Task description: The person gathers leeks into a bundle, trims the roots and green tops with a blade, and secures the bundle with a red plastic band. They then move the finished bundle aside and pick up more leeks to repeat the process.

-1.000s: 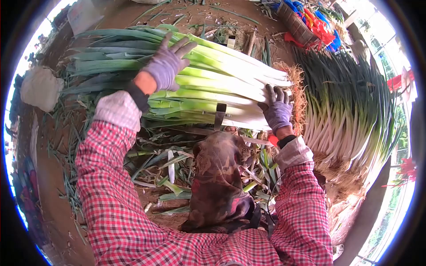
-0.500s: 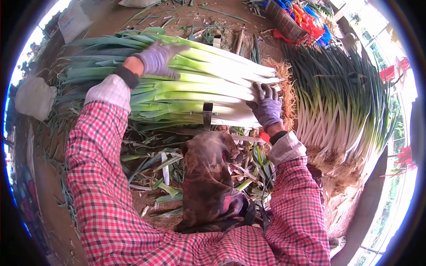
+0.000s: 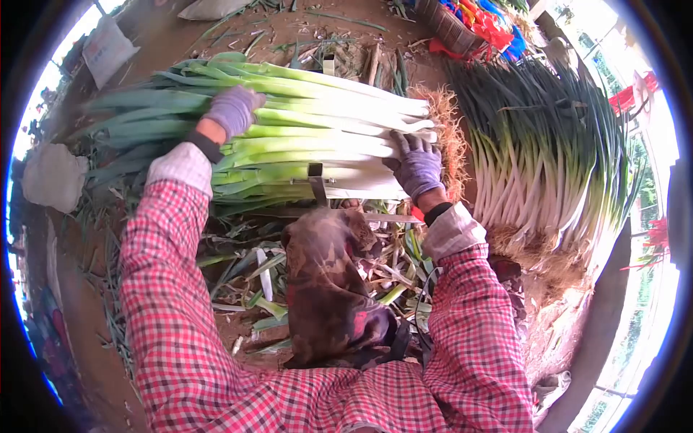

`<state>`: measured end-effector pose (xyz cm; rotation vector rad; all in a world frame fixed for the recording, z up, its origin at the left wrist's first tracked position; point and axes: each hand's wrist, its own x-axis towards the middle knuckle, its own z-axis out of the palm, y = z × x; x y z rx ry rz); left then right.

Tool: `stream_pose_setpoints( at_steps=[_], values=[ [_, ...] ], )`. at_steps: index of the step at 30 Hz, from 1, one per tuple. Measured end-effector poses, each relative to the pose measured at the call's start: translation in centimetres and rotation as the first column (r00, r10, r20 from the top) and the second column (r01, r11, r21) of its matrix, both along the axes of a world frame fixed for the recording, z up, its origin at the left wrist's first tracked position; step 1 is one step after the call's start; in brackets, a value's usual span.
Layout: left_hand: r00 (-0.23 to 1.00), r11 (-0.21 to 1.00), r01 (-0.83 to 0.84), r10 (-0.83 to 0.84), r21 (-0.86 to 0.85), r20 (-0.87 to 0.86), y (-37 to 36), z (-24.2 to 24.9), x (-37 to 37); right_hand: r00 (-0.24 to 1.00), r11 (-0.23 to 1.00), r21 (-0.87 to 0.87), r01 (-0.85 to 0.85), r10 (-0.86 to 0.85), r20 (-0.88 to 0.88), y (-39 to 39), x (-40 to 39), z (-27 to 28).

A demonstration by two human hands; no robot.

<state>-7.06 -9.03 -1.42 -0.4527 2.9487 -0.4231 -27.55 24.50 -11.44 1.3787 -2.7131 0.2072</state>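
Note:
A thick bundle of leeks (image 3: 310, 115) lies crosswise, green leaves to the left and white stems with brown roots (image 3: 449, 137) to the right. My left hand (image 3: 234, 112), in a purple glove, is on the leafy part, its fingers closed over some leaves. Near the roots, my right hand (image 3: 417, 166), gloved too, rests on the white stems with its fingers apart. A metal bracket (image 3: 317, 184) stands at the near side of the bundle, between my hands.
Another pile of leeks (image 3: 538, 144) lies on the right, roots toward me. Behind it is a basket (image 3: 451, 27) with red and blue plastic. White sacks (image 3: 55, 177) sit at the left. Leaf scraps (image 3: 263, 281) litter the ground around my covered knee (image 3: 325, 289).
My left hand has stopped its blurred sweep with spread fingers and closed on the leaves, a little to the left. The whole view has shifted slightly.

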Motion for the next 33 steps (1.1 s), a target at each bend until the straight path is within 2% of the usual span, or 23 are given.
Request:
stream_pose_setpoints(
  at_steps=[1, 2, 5, 7, 9, 11, 12, 15, 16, 19, 23, 24, 28, 31, 33],
  values=[
    [0.998, 0.999, -0.045, 0.044, 0.017, 0.035, 1.1, 0.8, -0.2, 1.0, 1.0, 0.009, -0.002, 0.002, 0.002, 0.1, 0.0, -0.2],
    [0.984, 0.98, -0.172, 0.165, 0.099, 0.074, 2.1, 1.9, 0.0, 1.0, 1.0, 0.012, -0.005, 0.005, 0.003, 0.1, 0.1, -0.3],
    [0.979, 0.986, -0.159, 0.163, 0.044, -0.125, 2.7, 0.0, 1.5, 0.999, 0.999, 0.048, 0.002, -0.004, 0.037, -0.2, 0.7, 0.9],
    [0.979, 0.991, -0.135, 0.136, 0.021, -0.15, 2.5, -0.5, 1.8, 0.979, 0.98, -0.053, -0.191, 0.186, -0.087, -0.8, 0.9, 1.5],
    [0.973, 0.989, -0.135, 0.144, 0.06, -0.179, 3.1, -1.0, 2.2, 0.96, 0.971, -0.022, -0.239, 0.233, -0.158, -2.3, 1.0, 1.3],
    [0.961, 0.979, -0.15, 0.177, 0.138, -0.213, 3.7, -0.5, 2.7, 0.979, 0.98, 0.029, -0.196, 0.197, -0.056, -3.6, 0.3, 0.7],
    [0.971, 0.993, -0.057, 0.08, 0.108, -0.224, 3.3, -0.9, 2.9, 0.979, 0.978, 0.064, -0.2, 0.203, -0.033, -4.1, 0.0, 1.0],
    [0.986, 1.0, 0.002, -0.002, 0.001, -0.168, 3.8, -2.0, 5.1, 0.974, 0.96, 0.163, -0.226, 0.223, 0.038, -4.4, -0.8, 1.1],
    [0.992, 0.989, -0.123, 0.124, 0.085, -0.012, 6.1, 0.2, 5.2, 0.974, 0.956, 0.184, -0.228, 0.222, 0.052, -4.2, -0.6, 1.4],
    [0.999, 0.991, -0.005, 0.012, -0.137, 0.05, 8.2, 0.8, 6.4, 0.972, 0.95, 0.207, -0.234, 0.23, 0.044, -4.2, -0.5, 1.7],
    [0.998, 0.988, -0.015, 0.025, -0.153, 0.06, 7.6, -0.3, 5.8, 0.972, 0.944, 0.234, -0.233, 0.223, 0.069, -4.0, -0.4, 2.1],
    [0.995, 0.994, -0.049, 0.057, -0.098, 0.084, 8.2, 0.7, 5.6, 0.967, 0.948, 0.197, -0.249, 0.234, 0.096, -4.0, -0.6, 1.7],
    [0.995, 1.0, -0.012, 0.013, -0.01, 0.095, 7.5, 1.0, 4.4, 0.964, 0.953, 0.165, -0.256, 0.239, 0.119, -3.6, -1.0, 1.0],
    [0.957, 0.997, -0.07, 0.073, -0.019, 0.28, 8.2, 2.4, 2.2, 0.953, 0.952, 0.126, -0.281, 0.26, 0.158, -3.0, -1.3, 0.7],
    [0.982, 0.997, -0.068, 0.061, 0.03, 0.181, 7.4, 1.2, 1.9, 0.942, 0.957, 0.049, -0.286, 0.272, 0.199, -2.8, -1.4, 0.6]
  ],
)
